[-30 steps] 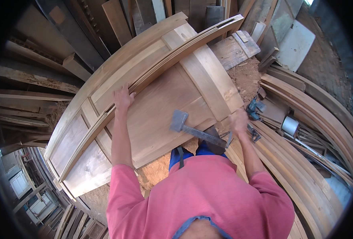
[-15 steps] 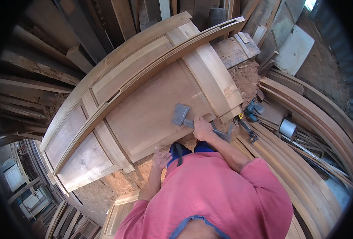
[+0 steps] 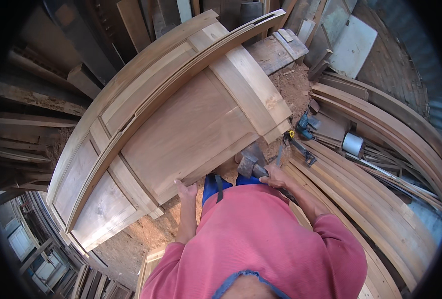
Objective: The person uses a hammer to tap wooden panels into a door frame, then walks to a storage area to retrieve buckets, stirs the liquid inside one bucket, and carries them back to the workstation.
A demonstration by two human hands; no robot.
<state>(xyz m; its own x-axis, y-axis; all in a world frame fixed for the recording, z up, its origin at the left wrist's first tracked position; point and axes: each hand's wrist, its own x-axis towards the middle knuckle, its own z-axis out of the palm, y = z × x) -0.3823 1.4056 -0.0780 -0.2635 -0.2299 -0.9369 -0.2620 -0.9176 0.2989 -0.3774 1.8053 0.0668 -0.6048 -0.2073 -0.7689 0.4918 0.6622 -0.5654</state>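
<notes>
A large wooden door (image 3: 181,129) with recessed panels lies slantwise in front of me. Along its length rests a long grooved wooden strip (image 3: 151,104). My right hand (image 3: 277,177) is closed round the handle of a mallet (image 3: 248,164) with a blocky, worn grey head. The mallet is beside the door's near right edge, close to my legs. My left hand (image 3: 186,190) holds nothing; its fingers are apart at the door's near edge, and I cannot tell whether they touch it.
Long curved timbers (image 3: 360,199) are stacked at the right. Near the door's right corner lie a blue-green power drill (image 3: 305,123), a handsaw (image 3: 304,152) and a white cylinder (image 3: 352,143). Boards (image 3: 41,94) lean at the far left. Sawdust covers the ground (image 3: 131,236).
The mallet has come off the door's panel, down and to the right, in my right hand. My left hand has risen to the door's near edge. The view has shifted slightly.
</notes>
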